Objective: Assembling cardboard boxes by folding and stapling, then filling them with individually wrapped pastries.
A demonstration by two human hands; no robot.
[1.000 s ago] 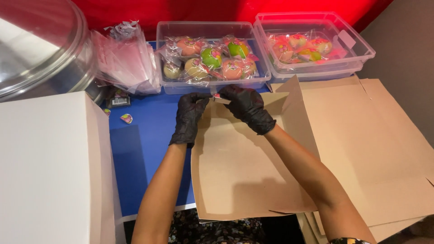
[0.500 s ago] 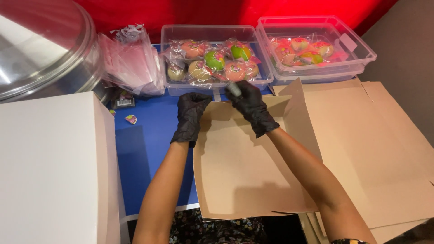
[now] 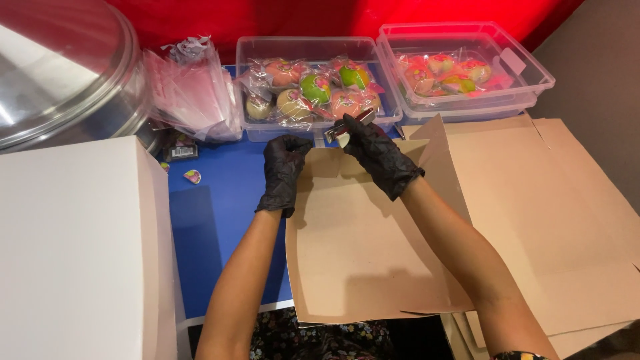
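Blue table (image 3: 220,220) is what we're working on, red backdrop behind. Nearest us on the left sits a white box (image 3: 73,247), and right in front lies the flat brown cardboard (image 3: 360,253), with more sheets stacked off to the right (image 3: 567,220).

Our left hand (image 3: 283,173), black glove, has its fingers pinched together on the cardboard's top left edge. Our right hand (image 3: 377,150) is wrapped tight around a small metal stapler (image 3: 348,125), right at the top edge of the same sheet. Whether its mouth is actually biting the card, we can't tell.

So we'd call this the stapling step, corner being fastened. Next move probably needs the left hand holding that fold steady and the stapler lined up square before squeezing.

Further back: a stack of clear bags (image 3: 193,93), two clear tubs (image 3: 313,50) of wrapped colourful sweets (image 3: 317,90), and a big metal dome (image 3: 60,73) far left.
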